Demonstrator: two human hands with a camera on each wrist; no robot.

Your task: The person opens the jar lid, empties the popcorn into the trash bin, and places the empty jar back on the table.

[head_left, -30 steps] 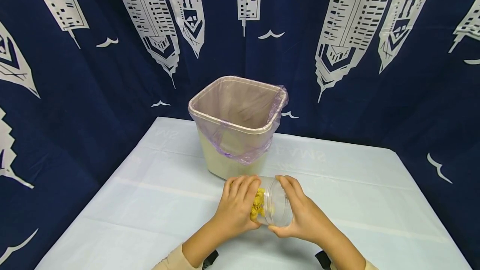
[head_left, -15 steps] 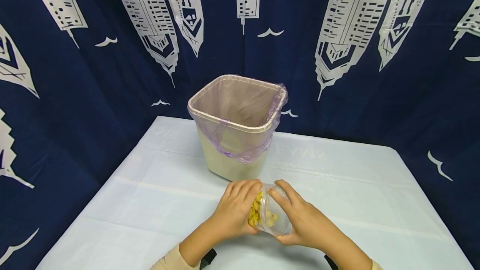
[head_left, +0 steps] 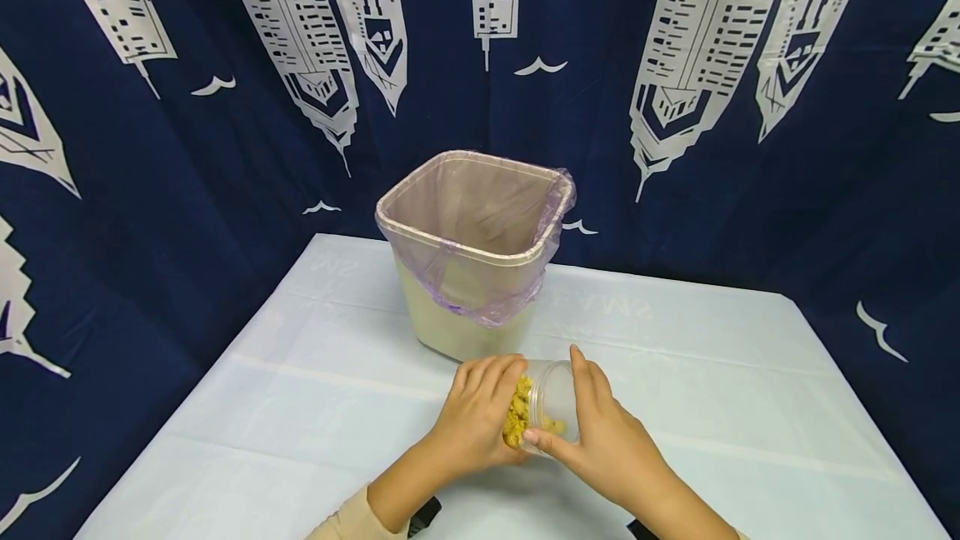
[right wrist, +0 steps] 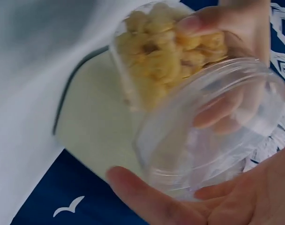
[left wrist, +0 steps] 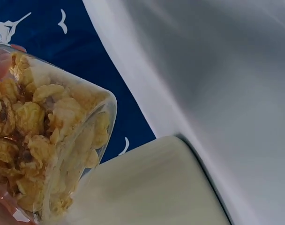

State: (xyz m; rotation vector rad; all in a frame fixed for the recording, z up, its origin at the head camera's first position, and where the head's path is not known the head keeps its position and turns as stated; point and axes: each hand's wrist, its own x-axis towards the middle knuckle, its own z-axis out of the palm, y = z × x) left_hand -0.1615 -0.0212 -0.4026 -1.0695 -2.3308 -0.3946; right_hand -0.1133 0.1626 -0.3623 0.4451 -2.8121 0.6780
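Note:
A clear plastic jar point(head_left: 553, 394) lies on its side between my hands, with caramel popcorn point(head_left: 519, 413) gathered toward its left part. Ridged rings circle its middle, and a few popped pieces sit beyond them on the right. My left hand point(head_left: 474, 417) grips the popcorn part from the left. Around the clear right end, my right hand point(head_left: 617, 432) has its thumb across the near side and its fingers on the far side. The right wrist view shows the popcorn point(right wrist: 161, 56) and the see-through ridged end point(right wrist: 217, 117) beside my palm.
A cream waste bin point(head_left: 461, 323) lined with a thin purple bag point(head_left: 495, 290) stands just behind the jar. A white cloth point(head_left: 697, 382) covers the table. Dark blue fabric point(head_left: 540, 123) printed with white buildings hangs behind and at the sides.
My right hand has shifted and turned on the clear end; its thumb now lies nearer the ridged rings. The jar tilted, then levelled, and popcorn pieces moved into its right part.

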